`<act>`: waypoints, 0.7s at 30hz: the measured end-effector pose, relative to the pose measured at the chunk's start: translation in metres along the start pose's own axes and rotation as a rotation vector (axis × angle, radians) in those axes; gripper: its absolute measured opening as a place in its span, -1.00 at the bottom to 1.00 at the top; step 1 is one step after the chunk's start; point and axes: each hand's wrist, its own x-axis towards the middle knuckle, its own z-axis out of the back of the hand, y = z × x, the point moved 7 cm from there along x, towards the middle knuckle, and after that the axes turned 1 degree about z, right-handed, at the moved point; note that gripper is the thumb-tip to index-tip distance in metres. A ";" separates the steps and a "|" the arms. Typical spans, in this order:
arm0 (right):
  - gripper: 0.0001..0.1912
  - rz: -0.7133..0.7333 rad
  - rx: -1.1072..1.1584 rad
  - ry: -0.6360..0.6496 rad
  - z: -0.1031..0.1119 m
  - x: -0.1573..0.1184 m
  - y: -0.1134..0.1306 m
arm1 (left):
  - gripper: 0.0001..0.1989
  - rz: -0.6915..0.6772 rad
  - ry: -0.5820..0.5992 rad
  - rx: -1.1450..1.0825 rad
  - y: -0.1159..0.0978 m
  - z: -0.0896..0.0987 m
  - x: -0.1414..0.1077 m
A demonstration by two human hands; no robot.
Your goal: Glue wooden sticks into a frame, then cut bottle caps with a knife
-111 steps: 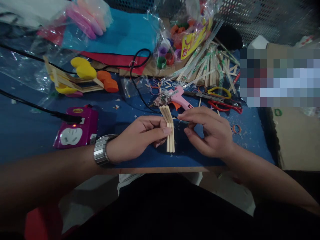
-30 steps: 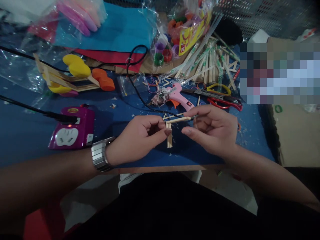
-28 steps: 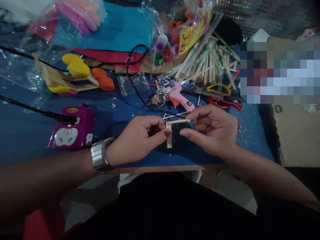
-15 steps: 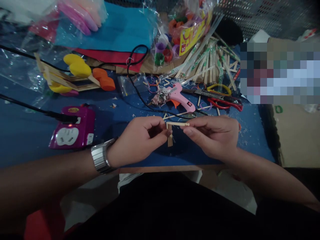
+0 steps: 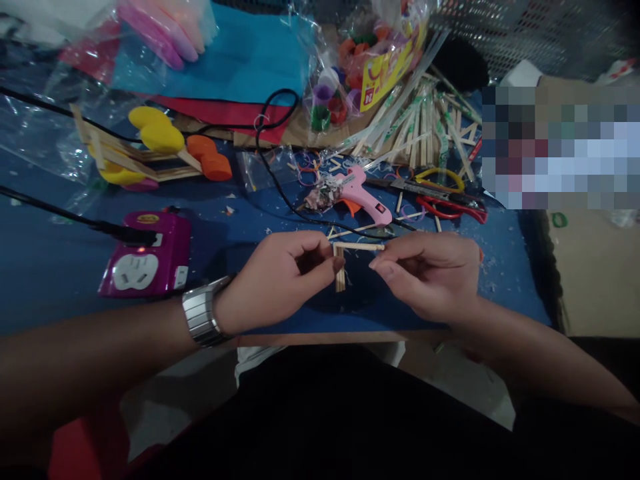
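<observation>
My left hand (image 5: 287, 280), with a metal-band watch on the wrist, pinches an L-shaped piece of joined wooden sticks (image 5: 340, 275) between thumb and fingers. One arm of the piece points down; the other reaches right, toward my right hand (image 5: 430, 273). The right index fingertip is at the free end of that arm, perhaps touching it, while the thumb sits lower with a gap between. Just beyond the hands lies a pink hot glue gun (image 5: 367, 197), its nozzle end covered in scraps.
A purple power socket box (image 5: 147, 257) stands left, its cables crossing the table. Behind are a stick model with yellow and orange pieces (image 5: 160, 143), scissors (image 5: 450, 207), a cutter knife (image 5: 410, 187), bundled sticks (image 5: 417, 123) and bagged bottle-cap-like pieces (image 5: 340, 93). Cardboard (image 5: 595, 280) is at right.
My right hand has shifted slightly right, and its thumb has come away from the stick's end. The left hand keeps its hold with little movement.
</observation>
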 end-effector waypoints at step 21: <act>-0.88 0.243 0.177 0.027 0.000 -0.004 -0.001 | -0.68 0.172 -0.014 -0.263 0.012 0.004 0.006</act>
